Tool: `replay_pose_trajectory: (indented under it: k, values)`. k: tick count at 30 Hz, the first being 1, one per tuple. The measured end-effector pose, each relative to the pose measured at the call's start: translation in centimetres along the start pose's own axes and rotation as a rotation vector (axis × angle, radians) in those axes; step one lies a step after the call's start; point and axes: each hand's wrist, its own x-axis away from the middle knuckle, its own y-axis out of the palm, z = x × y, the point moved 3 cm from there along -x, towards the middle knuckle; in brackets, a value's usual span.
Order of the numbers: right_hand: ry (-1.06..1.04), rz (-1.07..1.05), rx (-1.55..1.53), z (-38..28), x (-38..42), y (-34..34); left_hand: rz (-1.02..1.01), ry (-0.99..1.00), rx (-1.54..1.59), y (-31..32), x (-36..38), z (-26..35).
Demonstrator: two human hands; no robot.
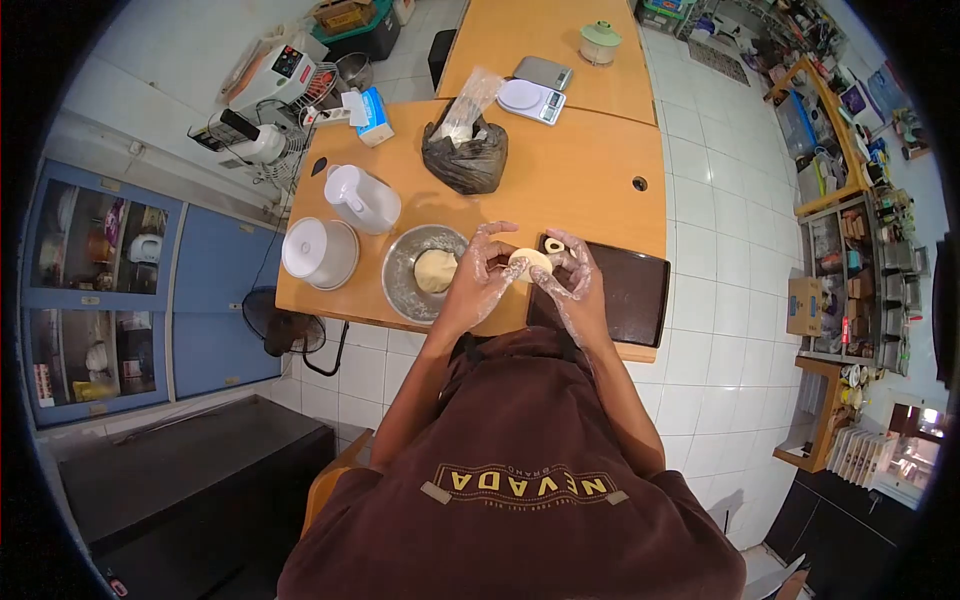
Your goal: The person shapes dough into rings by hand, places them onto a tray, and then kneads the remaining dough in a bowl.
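My left hand [483, 278] and my right hand [574, 284], both dusted with white flour, hold a small pale round of dough [531, 264] between them. The thumbs press on its near side, and the other fingers are curved around it. Beside my left hand stands a metal bowl [402, 296] with a larger lump of dough [435, 271] inside. Under and beyond my right hand lies a dark baking tray [630, 300]. A small ring-shaped piece of dough [554, 244] rests near its far left corner, partly hidden by my fingers.
A white lidded container [320, 254] and a white pitcher [362, 200] stand left of the bowl on the wooden table [590, 170]. Farther back are a black plastic bag [466, 160], a kitchen scale [532, 100], a blue box [374, 118] and a green-lidded jar [600, 44].
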Motion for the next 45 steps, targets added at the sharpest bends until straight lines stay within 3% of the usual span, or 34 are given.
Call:
replay_pose_trajectory:
  k: [6, 17, 23, 31, 38, 45]
  values:
    - [0.102, 0.026, -0.147, -0.3, 0.1, 0.1, -0.055, -0.051, -0.007, -0.1, 0.0, -0.2]
    - [0.055, -0.026, -0.096, 0.1, 0.0, -0.2, -0.003, -0.04, 0.043, -0.4, -0.4, -0.5]
    - [0.066, 0.009, -0.098, -0.2, -0.1, 0.0, 0.045, -0.071, -0.016, -0.8, -0.7, -0.1]
    - [0.066, 0.025, -0.042, 1.0, -0.4, -0.2, 0.067, 0.04, -0.258, -0.1, -0.5, 0.9]
    - [0.074, 0.007, 0.019, 1.2, -0.3, 0.1, -0.005, 0.038, -0.338, -0.3, -0.5, 0.8]
    - [0.081, 0.036, -0.03, 0.5, -0.2, 0.4, -0.079, -0.027, -0.124, -0.5, -0.6, -0.8]
